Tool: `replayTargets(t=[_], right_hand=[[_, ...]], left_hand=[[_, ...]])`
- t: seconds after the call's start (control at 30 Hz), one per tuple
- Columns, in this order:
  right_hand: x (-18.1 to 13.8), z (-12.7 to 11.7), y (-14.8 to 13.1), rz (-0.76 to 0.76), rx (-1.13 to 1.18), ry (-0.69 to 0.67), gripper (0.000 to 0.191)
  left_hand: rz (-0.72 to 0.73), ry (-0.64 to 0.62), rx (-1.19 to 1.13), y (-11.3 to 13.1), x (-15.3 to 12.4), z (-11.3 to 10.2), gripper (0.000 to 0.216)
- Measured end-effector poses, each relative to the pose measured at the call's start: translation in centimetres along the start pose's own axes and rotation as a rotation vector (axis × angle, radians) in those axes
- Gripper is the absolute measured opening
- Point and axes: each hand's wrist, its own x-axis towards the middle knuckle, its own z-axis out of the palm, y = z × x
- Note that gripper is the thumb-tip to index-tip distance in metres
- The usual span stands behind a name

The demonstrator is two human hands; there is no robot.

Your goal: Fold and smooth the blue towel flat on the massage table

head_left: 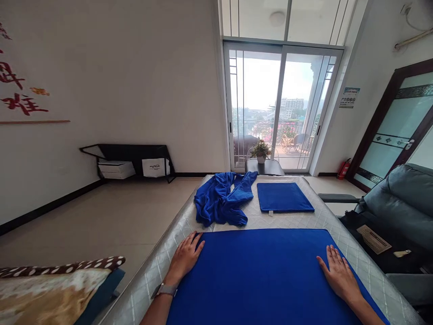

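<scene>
Nearest, at the centre of a clock with twelve towards the window side: the large blue cloth, spread flat upon the quilted mattress. Between nine and ten o'clock, by the far corner: the left hand, released, laid palm down with loose fingers on the border of the cloth. At three o'clock, beside the opposite border: the right hand, also palm down, fingers extended, grasping nothing visible.

By judgement, a smoothing or squaring step in hand. For the next move, seems necessary to apply light and equal pressure at both sides, without pushing up a wrinkle.

Cut off below: near edge of the cloth and both forearms. Hidden under the palms: the contact itself, so cannot tell how firm. Also cannot tell the number of layers. At nine o'clock, cut off by the picture border: a patterned cushion.

Farther, at eleven o'clock: a crumpled blue cloth, true shape lost in its folds. Between twelve and one: a small blue cloth, flat and squared, with a pale tag, too small for reading. At two: a dark armchair, cut off at its outer side. Farthest, at twelve: a potted plant before the bright glass door, details outside washed out.
</scene>
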Motion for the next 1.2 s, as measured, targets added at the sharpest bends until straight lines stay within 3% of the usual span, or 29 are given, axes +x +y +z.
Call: replayTargets(t=[0.07, 0.17, 0.4, 0.5, 0.63, 0.8, 0.9, 1.03, 1.2], right_hand=[[0.0, -0.3, 2.5, -0.040, -0.008, 0.019, 0.082], [-0.6, -1.3, 4.1, -0.055, -0.025, 0.029, 0.075], [-1.7, -3.1, 3.2, -0.036, 0.013, 0.117, 0.076], [-1.0, -3.5, 1.2, -0.031, 0.021, 0.107, 0.079], [-1.0, -4.6, -5.9, -0.053, 0.040, -0.033, 0.090], [-4.6, -5.7, -18.6, -0.362, 0.178, -0.218, 0.078], [-7.4, -5.3, -24.7, -0.576, 0.273, -0.305, 0.074], [-10.1, -4.0, -30.1, -0.792, 0.406, -0.288, 0.075], [-11.3, -3.1, -33.3, -0.848, 0.458, -0.294, 0.077]], left_hand=[[-0.006, -0.011, -0.004, -0.1, 0.0, 0.1, 0.055], [-0.021, -0.028, -0.007, -0.1, 0.0, 0.0, 0.056], [-0.015, -0.002, -0.011, -0.1, 0.1, 0.1, 0.055], [-0.015, 0.002, -0.021, 0.0, 0.1, 0.1, 0.055], [-0.036, -0.043, -0.027, 0.3, 0.0, -0.5, 0.058], [-0.025, -0.069, -0.012, 0.5, -0.1, -0.8, 0.059], [-0.024, -0.047, 0.000, 0.3, -0.1, -0.4, 0.057], [-0.017, -0.025, 0.013, 0.0, 0.1, 0.1, 0.056], [0.026, 0.014, 0.022, -0.4, 0.2, 0.4, 0.056]])
